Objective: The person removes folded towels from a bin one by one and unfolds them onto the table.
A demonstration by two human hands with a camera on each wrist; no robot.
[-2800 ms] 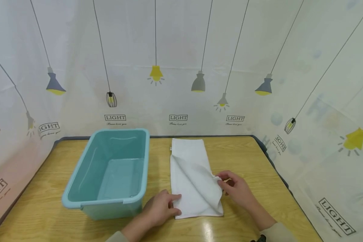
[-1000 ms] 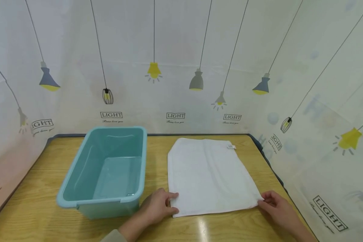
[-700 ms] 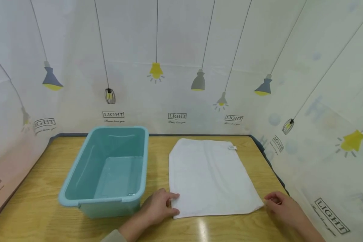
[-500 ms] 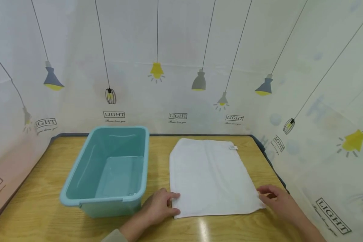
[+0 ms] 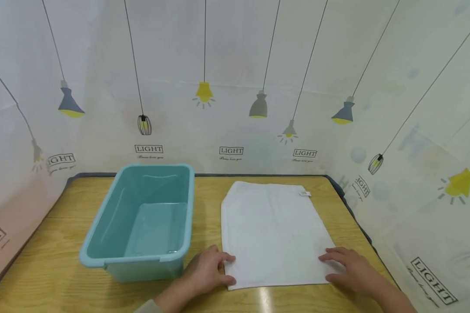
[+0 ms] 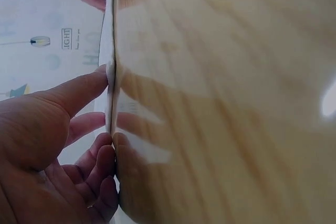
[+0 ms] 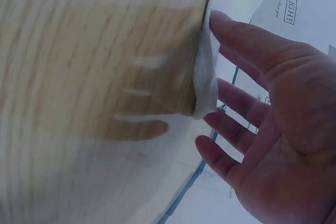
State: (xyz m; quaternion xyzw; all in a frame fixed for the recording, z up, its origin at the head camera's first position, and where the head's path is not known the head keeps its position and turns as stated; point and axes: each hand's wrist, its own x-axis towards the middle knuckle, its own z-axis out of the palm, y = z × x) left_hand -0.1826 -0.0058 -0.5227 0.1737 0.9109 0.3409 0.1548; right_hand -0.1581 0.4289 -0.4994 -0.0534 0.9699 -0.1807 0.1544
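A white towel (image 5: 274,234) with a small tag at its far right corner lies spread in a single sheet on the wooden table. At its near left corner, my left hand (image 5: 206,270) rests with thumb and index fingertips on the cloth; the other fingers bend loosely beside the edge in the left wrist view. Relaxed, spread fingers of my right hand (image 5: 352,270) touch the near right corner. In the right wrist view the towel's edge (image 7: 205,74) is slightly raised and rumpled by the thumb of that hand.
A teal plastic tub (image 5: 156,257), with nothing in it, stands on the table (image 5: 82,300) left of the towel, close to my left forearm. Behind and at both sides hangs a pale curtain (image 5: 227,43) printed with lamps, along the table's dark edge.
The towel was folded over and has been opened out to the right by my right hand, which let go of the corner and now touches it again. The towel has shifted slightly nearer.
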